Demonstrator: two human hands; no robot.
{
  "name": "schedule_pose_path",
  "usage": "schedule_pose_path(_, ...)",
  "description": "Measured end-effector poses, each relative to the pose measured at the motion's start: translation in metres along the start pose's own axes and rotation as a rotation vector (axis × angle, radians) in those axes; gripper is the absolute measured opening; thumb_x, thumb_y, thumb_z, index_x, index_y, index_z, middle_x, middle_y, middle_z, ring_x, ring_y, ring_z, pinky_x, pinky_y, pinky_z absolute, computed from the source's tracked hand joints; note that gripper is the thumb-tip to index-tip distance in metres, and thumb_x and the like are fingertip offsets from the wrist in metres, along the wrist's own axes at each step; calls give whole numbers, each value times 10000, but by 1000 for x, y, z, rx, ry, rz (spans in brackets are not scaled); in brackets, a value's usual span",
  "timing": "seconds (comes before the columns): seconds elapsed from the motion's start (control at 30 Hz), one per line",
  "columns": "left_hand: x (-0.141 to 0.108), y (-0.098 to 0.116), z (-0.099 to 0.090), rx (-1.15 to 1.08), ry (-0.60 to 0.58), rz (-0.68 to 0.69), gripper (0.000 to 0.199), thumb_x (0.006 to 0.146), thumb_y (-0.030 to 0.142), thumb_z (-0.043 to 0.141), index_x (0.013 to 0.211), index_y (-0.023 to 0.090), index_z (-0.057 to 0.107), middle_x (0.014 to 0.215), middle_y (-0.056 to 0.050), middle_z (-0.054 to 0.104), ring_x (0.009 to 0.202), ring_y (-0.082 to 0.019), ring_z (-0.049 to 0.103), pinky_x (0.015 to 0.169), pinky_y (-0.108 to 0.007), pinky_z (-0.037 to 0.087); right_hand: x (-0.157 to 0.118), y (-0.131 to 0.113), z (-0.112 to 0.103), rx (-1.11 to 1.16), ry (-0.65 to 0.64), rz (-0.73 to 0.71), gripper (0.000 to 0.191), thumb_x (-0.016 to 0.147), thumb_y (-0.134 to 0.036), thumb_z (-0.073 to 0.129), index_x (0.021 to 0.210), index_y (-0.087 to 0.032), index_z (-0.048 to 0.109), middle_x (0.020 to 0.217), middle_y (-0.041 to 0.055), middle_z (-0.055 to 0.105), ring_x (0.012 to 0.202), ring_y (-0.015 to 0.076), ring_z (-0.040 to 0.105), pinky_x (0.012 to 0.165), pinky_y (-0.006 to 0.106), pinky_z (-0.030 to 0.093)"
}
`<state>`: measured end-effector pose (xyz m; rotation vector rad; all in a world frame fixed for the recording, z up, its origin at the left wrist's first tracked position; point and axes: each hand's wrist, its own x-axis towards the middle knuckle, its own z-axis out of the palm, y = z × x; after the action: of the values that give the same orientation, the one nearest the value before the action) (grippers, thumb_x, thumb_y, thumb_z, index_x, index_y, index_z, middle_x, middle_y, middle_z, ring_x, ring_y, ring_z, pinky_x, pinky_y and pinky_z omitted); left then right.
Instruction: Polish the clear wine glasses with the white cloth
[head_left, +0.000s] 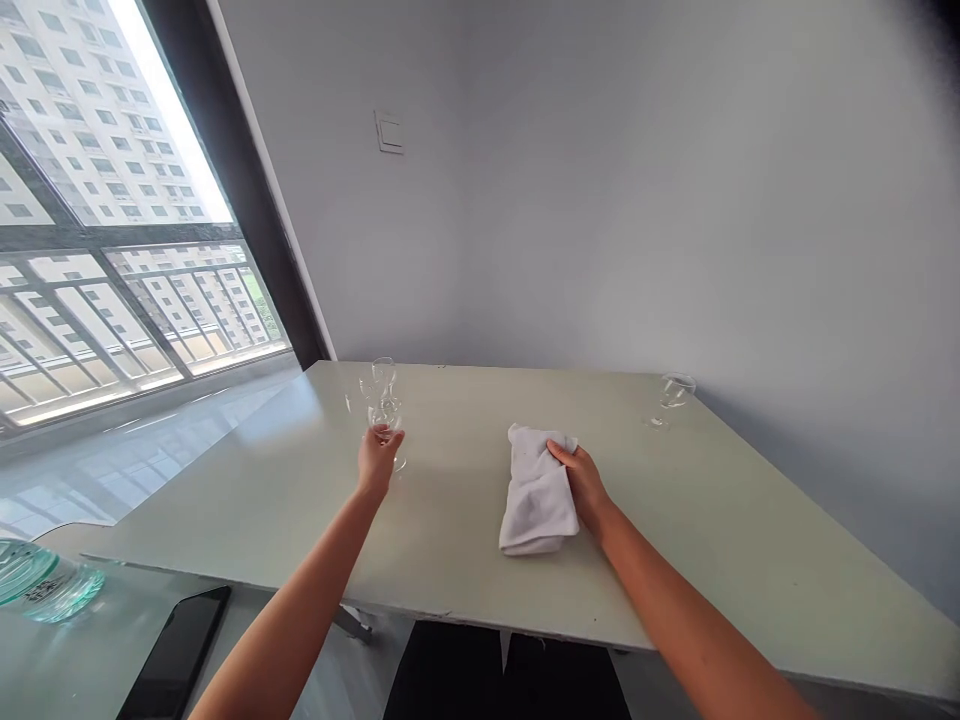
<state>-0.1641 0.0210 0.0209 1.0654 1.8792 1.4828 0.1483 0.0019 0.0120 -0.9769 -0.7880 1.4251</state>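
Note:
At the left part of the table, my left hand (pixel 380 455) is closed around a clear stemmed glass (pixel 385 418). Its foot shows just right of my fingers. Close behind it, more clear glasses (pixel 383 372) overlap, so their number is hard to make out. My right hand (pixel 586 482) grips the upper right side of a folded white cloth (pixel 538 500), thumb on top and the other fingers hidden beneath or behind it. Another stemmed glass (pixel 677 390) stands alone near the table's back right edge, apart from both hands.
The pale table (pixel 450 530) meets grey walls at the back and right. On a lower surface at the front left are a black phone (pixel 176 650) and a clear greenish bottle (pixel 56 585) lying on its side. A large window (pixel 127 220) is on the left.

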Motion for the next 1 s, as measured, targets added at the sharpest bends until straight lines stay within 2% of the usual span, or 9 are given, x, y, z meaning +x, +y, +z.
schedule_pose_path(0.1, -19, 14, 32, 263, -63, 278, 275, 677, 320, 582, 933, 231, 531, 817, -14, 599, 852, -186, 524, 759, -320, 377, -6, -12, 10, -13, 18, 46, 329, 586, -411, 686, 779, -170, 575, 570, -8, 550, 495, 146, 500, 499, 303, 423)
schedule_pose_path(0.2, -35, 26, 67, 389, -165, 490, 335, 713, 262, 548, 1042, 246, 485, 860, -13, 617, 915, -195, 517, 836, -335, 349, -6, -23, 22, 24, 47, 14, 311, 609, -407, 668, 797, -189, 549, 552, -28, 509, 471, 128, 461, 472, 287, 409)
schedule_pose_path(0.33, -48, 29, 108, 373, -340, 571, 438, 739, 202, 493, 1160, 246, 379, 887, 0, 604, 849, -168, 539, 787, -300, 377, 0, -32, 36, 60, 70, -181, 325, 606, -379, 678, 842, -204, 538, 653, -15, 537, 547, 128, 481, 501, 261, 413)
schedule_pose_path(0.43, -57, 24, 127, 387, -384, 611, 442, 737, 145, 449, 1159, 253, 378, 873, 3, 584, 856, -159, 534, 796, -294, 374, 3, -28, 40, -69, -30, -288, 326, 627, -407, 663, 869, -213, 562, 722, 0, 560, 597, 137, 496, 522, 255, 413)
schedule_pose_path(0.53, -63, 17, 131, 393, -388, 630, 458, 735, 125, 423, 1173, 249, 375, 874, -5, 575, 878, -164, 524, 800, -297, 373, 1, -13, 38, -299, -166, -284, 376, 679, -467, 607, 961, -219, 593, 643, -15, 528, 525, 116, 457, 495, 244, 386)
schedule_pose_path(0.63, -67, 14, 126, 446, -346, 715, 467, 723, 100, 406, 1172, 226, 406, 913, -38, 575, 911, -187, 500, 826, -327, 353, -3, 3, 33, -473, -223, -271, 415, 719, -491, 555, 1030, -217, 582, 563, -36, 478, 472, 107, 420, 467, 236, 358)
schedule_pose_path(0.8, -70, 16, 116, 527, -428, 952, 479, 686, 137, 467, 1162, 186, 464, 927, -81, 575, 891, -228, 484, 797, -357, 355, -8, 15, 30, -685, -317, -355, 267, 706, -402, 597, 901, -225, 648, 753, 4, 599, 697, 160, 513, 639, 262, 405)
schedule_pose_path(0.9, -72, 21, 113, 574, -423, 1029, 504, 707, 121, 456, 1206, 190, 447, 945, -89, 575, 931, -236, 481, 854, -390, 338, -6, 15, 27, -603, -281, -275, 229, 692, -386, 612, 847, -226, 664, 769, 7, 617, 700, 169, 525, 649, 278, 407)
schedule_pose_path(1.0, -71, 28, 108, 602, -376, 1100, 473, 780, 128, 420, 1238, 247, 432, 1056, -85, 565, 1060, -234, 448, 995, -439, 206, 0, 13, 23, -302, -205, -64, 283, 655, -405, 650, 849, -199, 649, 690, 5, 591, 588, 145, 503, 561, 271, 402)
